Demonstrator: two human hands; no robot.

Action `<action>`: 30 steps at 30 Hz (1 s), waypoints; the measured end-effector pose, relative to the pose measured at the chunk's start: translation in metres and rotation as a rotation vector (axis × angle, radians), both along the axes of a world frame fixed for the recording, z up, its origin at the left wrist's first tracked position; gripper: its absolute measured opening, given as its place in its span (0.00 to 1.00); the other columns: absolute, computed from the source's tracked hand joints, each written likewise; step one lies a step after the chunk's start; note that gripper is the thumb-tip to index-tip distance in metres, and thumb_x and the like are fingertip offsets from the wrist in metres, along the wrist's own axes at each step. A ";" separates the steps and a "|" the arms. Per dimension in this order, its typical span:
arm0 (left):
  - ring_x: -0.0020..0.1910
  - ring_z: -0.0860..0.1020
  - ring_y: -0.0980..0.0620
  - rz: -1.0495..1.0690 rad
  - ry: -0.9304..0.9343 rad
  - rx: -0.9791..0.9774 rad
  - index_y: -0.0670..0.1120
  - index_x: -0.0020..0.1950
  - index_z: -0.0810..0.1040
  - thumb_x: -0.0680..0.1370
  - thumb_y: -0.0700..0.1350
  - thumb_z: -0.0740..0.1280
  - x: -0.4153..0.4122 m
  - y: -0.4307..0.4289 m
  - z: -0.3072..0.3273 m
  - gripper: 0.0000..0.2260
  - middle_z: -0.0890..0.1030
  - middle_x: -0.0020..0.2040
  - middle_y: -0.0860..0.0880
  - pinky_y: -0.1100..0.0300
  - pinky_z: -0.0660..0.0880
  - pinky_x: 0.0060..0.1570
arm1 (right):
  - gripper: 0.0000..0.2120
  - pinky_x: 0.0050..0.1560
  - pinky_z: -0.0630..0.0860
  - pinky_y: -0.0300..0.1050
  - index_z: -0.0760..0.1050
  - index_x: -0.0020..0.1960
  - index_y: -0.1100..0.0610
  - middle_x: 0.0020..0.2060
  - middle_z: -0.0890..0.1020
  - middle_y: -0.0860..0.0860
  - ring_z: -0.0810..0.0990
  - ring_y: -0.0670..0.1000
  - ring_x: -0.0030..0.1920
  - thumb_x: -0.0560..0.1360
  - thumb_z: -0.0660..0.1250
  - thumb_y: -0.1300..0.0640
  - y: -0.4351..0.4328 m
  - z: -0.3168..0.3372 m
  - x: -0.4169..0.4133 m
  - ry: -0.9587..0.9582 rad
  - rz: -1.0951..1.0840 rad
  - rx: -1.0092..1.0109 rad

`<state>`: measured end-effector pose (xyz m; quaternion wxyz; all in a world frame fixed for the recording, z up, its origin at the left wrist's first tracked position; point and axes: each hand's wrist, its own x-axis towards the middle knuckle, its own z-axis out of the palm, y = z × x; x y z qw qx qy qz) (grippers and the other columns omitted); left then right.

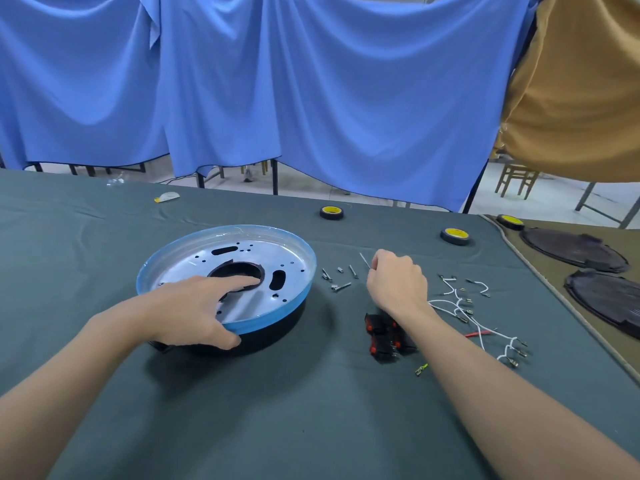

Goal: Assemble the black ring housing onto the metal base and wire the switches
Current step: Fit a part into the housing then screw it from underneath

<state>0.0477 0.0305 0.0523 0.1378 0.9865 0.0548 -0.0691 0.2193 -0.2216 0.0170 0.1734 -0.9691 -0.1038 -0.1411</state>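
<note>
**Bench condition: base seated on housing, fasteners and wiring laid out loose**

The work surface is a dark grey-green cloth [104,258], slightly wrinkled, with a draped blue fabric backdrop [277,91] at the far side.

Left of centre sits the round metal base [249,258], a shallow dished disc of bright sheet metal, perforated with small holes and oblong slots, its rim covered in blue film. It rests on top of the black ring housing [277,327], whose smooth dark wall shows beneath the near rim. The left hand [194,306] lies spread across the disc, fingers extended to the edge of the central round opening, thumb pressed against the near rim; it steadies rather than grips.

Just right of the base lie loose silver screws [341,277]. The right hand [398,282] is curled over them, fingertips pinched on a thin metal pin [364,260].

Near the right wrist sit black switches [382,336] with red buttons. Further right, white wires [460,306] with metal terminals lie tangled. Two tape rolls [331,212] stand farther back.
</note>
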 end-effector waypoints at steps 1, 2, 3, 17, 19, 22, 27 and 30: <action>0.50 0.77 0.56 0.001 -0.008 0.012 0.72 0.74 0.54 0.63 0.64 0.68 -0.001 0.001 0.000 0.41 0.79 0.53 0.58 0.57 0.75 0.54 | 0.08 0.43 0.67 0.47 0.74 0.53 0.57 0.50 0.79 0.59 0.75 0.63 0.50 0.76 0.59 0.61 0.002 -0.002 0.000 0.014 0.016 -0.040; 0.55 0.75 0.57 -0.007 -0.036 0.044 0.71 0.74 0.54 0.65 0.64 0.69 -0.003 0.002 0.000 0.41 0.76 0.58 0.62 0.59 0.73 0.57 | 0.08 0.43 0.67 0.47 0.74 0.52 0.57 0.50 0.78 0.59 0.75 0.63 0.52 0.76 0.59 0.61 0.004 -0.004 0.000 0.024 0.027 -0.076; 0.61 0.72 0.58 -0.025 -0.081 0.096 0.69 0.75 0.54 0.67 0.65 0.69 -0.004 0.002 -0.001 0.40 0.72 0.63 0.66 0.62 0.70 0.61 | 0.08 0.42 0.67 0.47 0.73 0.52 0.57 0.50 0.78 0.59 0.75 0.63 0.52 0.76 0.58 0.62 0.005 -0.006 0.000 0.028 0.031 -0.103; 0.52 0.74 0.53 -0.129 -0.315 0.471 0.60 0.63 0.69 0.70 0.70 0.66 -0.017 -0.010 -0.016 0.26 0.74 0.58 0.61 0.58 0.69 0.47 | 0.05 0.46 0.76 0.47 0.77 0.44 0.50 0.43 0.81 0.44 0.78 0.51 0.49 0.75 0.64 0.52 0.046 0.021 -0.078 0.249 0.080 0.902; 0.50 0.72 0.52 -0.165 -0.268 0.506 0.57 0.58 0.71 0.71 0.70 0.65 -0.014 -0.011 -0.015 0.23 0.74 0.59 0.60 0.57 0.68 0.47 | 0.05 0.50 0.77 0.49 0.75 0.45 0.52 0.45 0.80 0.48 0.78 0.52 0.49 0.75 0.66 0.51 0.055 0.019 -0.100 0.462 0.055 1.136; 0.50 0.71 0.51 -0.160 -0.204 0.493 0.56 0.57 0.72 0.72 0.69 0.65 -0.011 -0.010 -0.012 0.22 0.73 0.60 0.61 0.57 0.61 0.43 | 0.08 0.56 0.77 0.56 0.73 0.51 0.52 0.48 0.77 0.51 0.77 0.54 0.51 0.76 0.68 0.50 0.061 0.019 -0.119 0.818 0.035 1.380; 0.53 0.71 0.52 -0.156 -0.176 0.393 0.59 0.63 0.73 0.71 0.69 0.67 -0.005 -0.008 -0.003 0.25 0.71 0.64 0.62 0.56 0.69 0.48 | 0.15 0.55 0.76 0.55 0.71 0.48 0.55 0.47 0.76 0.59 0.76 0.57 0.47 0.72 0.73 0.48 0.062 0.024 -0.126 1.026 0.017 1.556; 0.62 0.70 0.54 -0.121 -0.174 0.308 0.61 0.73 0.69 0.71 0.68 0.68 -0.007 -0.007 0.008 0.32 0.70 0.69 0.63 0.56 0.71 0.57 | 0.28 0.62 0.71 0.63 0.66 0.64 0.57 0.59 0.73 0.66 0.76 0.64 0.56 0.71 0.74 0.47 0.060 0.027 -0.121 1.150 0.012 1.657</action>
